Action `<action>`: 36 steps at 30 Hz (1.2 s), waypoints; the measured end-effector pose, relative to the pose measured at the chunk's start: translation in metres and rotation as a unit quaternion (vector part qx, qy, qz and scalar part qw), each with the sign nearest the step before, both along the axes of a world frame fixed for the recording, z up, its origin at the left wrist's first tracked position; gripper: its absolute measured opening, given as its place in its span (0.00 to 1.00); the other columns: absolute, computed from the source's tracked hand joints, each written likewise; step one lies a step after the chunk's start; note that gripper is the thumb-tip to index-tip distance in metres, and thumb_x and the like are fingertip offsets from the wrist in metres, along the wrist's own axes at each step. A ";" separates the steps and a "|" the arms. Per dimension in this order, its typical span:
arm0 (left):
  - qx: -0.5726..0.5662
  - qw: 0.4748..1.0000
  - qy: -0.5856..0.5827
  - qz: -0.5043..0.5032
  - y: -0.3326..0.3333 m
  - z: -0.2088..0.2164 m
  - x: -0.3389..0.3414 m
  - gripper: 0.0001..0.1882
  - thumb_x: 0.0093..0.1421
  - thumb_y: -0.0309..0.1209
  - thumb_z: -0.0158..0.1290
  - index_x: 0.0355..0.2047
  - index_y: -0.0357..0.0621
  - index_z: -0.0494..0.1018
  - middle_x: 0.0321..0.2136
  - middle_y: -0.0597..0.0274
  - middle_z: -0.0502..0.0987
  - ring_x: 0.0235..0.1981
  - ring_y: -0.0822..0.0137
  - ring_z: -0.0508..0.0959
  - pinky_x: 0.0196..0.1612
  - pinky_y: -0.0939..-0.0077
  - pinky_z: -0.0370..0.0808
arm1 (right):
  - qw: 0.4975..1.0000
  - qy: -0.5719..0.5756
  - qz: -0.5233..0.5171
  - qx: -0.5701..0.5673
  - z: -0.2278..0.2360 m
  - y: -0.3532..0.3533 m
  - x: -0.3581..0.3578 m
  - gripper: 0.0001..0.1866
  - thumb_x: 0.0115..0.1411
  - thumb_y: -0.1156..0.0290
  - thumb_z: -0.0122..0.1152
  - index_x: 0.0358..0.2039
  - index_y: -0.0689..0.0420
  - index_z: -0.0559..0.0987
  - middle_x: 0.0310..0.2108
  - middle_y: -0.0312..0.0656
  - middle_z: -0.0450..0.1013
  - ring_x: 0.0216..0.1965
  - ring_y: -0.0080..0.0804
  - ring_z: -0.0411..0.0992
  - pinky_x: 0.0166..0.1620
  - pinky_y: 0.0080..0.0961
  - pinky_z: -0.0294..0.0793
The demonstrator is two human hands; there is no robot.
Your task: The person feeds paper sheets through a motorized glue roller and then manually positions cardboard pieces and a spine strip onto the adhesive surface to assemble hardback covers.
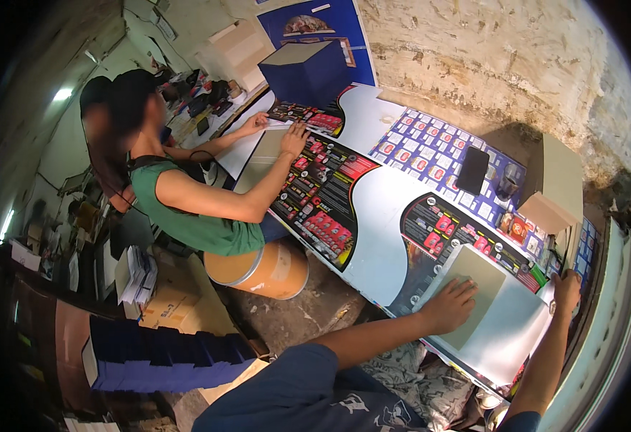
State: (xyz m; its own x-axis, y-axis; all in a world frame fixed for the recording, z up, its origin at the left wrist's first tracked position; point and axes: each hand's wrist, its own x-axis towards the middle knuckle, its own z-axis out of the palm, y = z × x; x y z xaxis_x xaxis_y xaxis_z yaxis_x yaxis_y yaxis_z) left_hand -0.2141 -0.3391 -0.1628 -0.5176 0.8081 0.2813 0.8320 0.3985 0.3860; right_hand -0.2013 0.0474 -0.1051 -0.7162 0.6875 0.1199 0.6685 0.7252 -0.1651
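On grey board [490, 288], left hand [449, 307] laid open, right hand [566, 291] partly curled

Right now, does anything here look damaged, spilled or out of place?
The wall at upper right looks damaged: its surface is blotchy and patchily worn. A phone and what looks like a clear glass rest on the blue patterned sheet, perhaps oddly placed among printed sheets. I see no spill.

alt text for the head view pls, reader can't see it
A person's left hand rests flat on a grey-tan board lying on a pale sheet, with the right hand at the sheet's right edge. Farther left, a co-worker in green is near an orange drum.
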 end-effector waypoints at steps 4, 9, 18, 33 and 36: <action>-0.007 1.000 -0.001 -0.002 0.003 0.004 -0.001 0.15 0.66 0.36 0.50 0.47 0.39 0.73 0.65 0.43 0.65 0.71 0.47 0.60 0.71 0.42 0.53 | 0.999 0.011 -0.039 -0.020 -0.008 0.014 0.004 0.17 0.58 0.61 0.67 0.46 0.54 0.80 0.48 0.47 0.79 0.50 0.51 0.77 0.50 0.46 0.76; 0.004 1.000 -0.004 0.003 -0.001 0.004 0.001 0.15 0.66 0.36 0.52 0.47 0.39 0.74 0.65 0.44 0.66 0.71 0.47 0.60 0.71 0.43 0.53 | 0.993 0.008 -0.058 -0.105 0.005 0.012 0.001 0.17 0.55 0.62 0.68 0.44 0.53 0.80 0.45 0.49 0.81 0.47 0.54 0.78 0.49 0.45 0.76; 0.001 1.000 -0.007 0.003 0.002 0.008 -0.002 0.14 0.66 0.36 0.52 0.45 0.39 0.74 0.64 0.44 0.67 0.70 0.46 0.61 0.71 0.42 0.54 | 0.991 0.120 -0.034 -0.051 -0.034 0.053 0.005 0.22 0.57 0.62 0.65 0.50 0.59 0.80 0.45 0.55 0.80 0.47 0.56 0.78 0.50 0.45 0.75; 0.152 0.983 -0.101 0.028 0.008 0.020 -0.008 0.28 0.63 0.39 0.58 0.58 0.35 0.68 0.62 0.40 0.68 0.66 0.42 0.65 0.66 0.42 0.60 | 0.878 0.465 -0.040 -0.105 0.091 -0.071 0.110 0.14 0.67 0.63 0.64 0.47 0.58 0.82 0.45 0.39 0.78 0.43 0.25 0.75 0.43 0.23 0.77; 0.274 0.954 -0.060 0.104 0.008 0.073 -0.007 0.39 0.61 0.41 0.62 0.67 0.34 0.61 0.66 0.37 0.62 0.65 0.40 0.64 0.66 0.43 0.58 | 0.879 0.420 0.135 -0.181 0.118 -0.113 0.124 0.05 0.58 0.75 0.69 0.36 0.57 0.83 0.42 0.41 0.77 0.40 0.29 0.75 0.42 0.26 0.73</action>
State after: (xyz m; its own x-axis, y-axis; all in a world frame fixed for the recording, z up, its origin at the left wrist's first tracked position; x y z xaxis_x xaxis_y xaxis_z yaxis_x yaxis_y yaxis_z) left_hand -0.2213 -0.3310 -0.0893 -0.7059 0.4319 0.5614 0.6937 0.2611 0.6713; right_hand -0.0778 -0.0657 0.0129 -0.6229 0.6075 0.4928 0.0114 0.6370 -0.7708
